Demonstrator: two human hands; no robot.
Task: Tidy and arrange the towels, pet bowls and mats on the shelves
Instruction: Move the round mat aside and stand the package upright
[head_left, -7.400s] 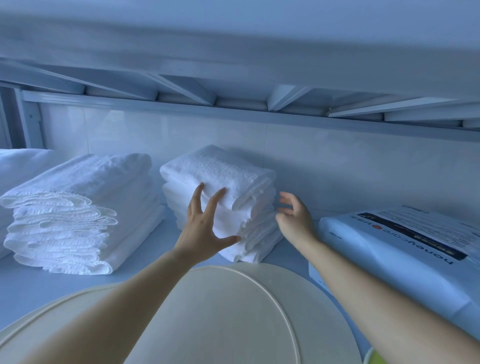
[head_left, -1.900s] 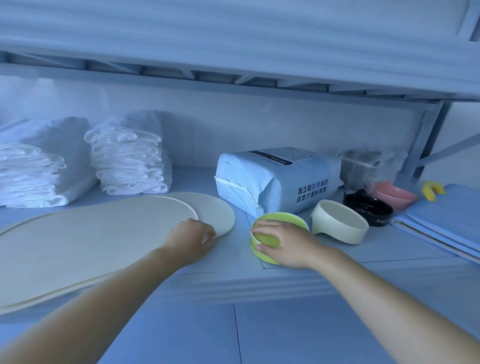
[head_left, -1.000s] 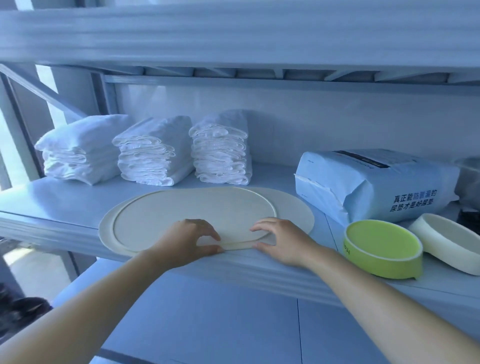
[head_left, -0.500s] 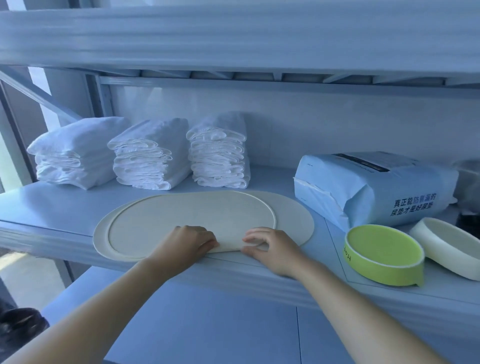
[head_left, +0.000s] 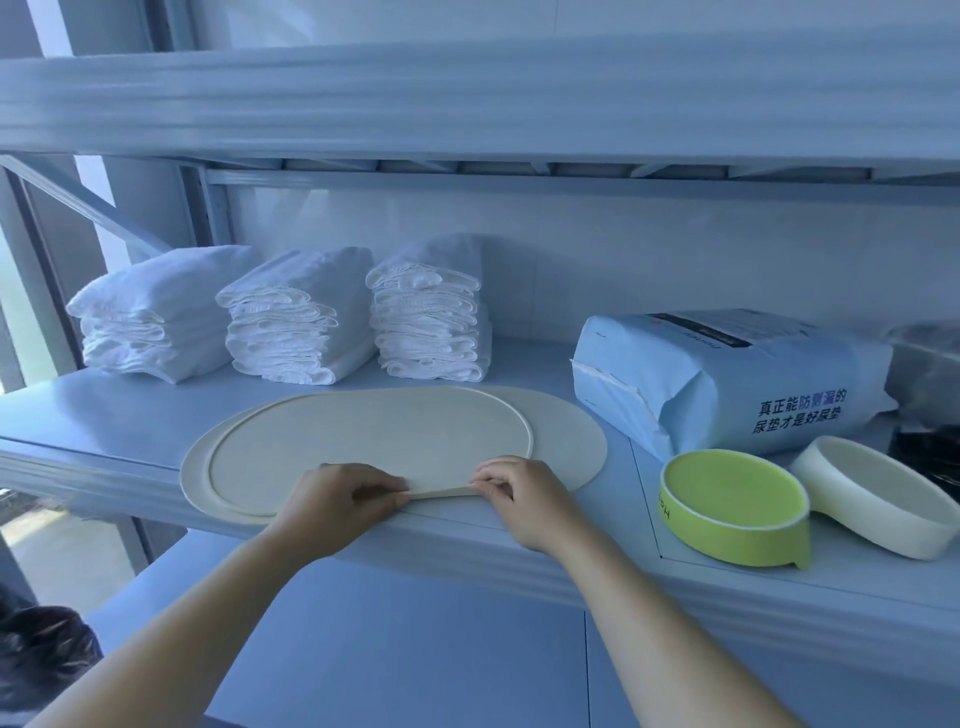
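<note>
Left hand (head_left: 343, 501) and right hand (head_left: 524, 499) pinch upper of two mats (head_left: 363, 441); three towel stacks (head_left: 298, 322).

The one camera sits on the person's head, wide-angle, facing forward and down at a shelf (head_left: 104, 410) from its front edge, near enough that both forearms reach in from 6 o'clock. The left hand (head_left: 337, 499) and right hand (head_left: 524, 493), each pinching the near rim of the mat (head_left: 374, 436), lie just below centre. The upper shelf (head_left: 467, 98) spans 12 o'clock, seen from beneath; towels (head_left: 291, 322) stand at 10 o'clock, a bag (head_left: 727, 374) at 3, bowls (head_left: 732, 499) at 4. A lower shelf (head_left: 415, 649) fills 6 o'clock beneath the arms.
</note>
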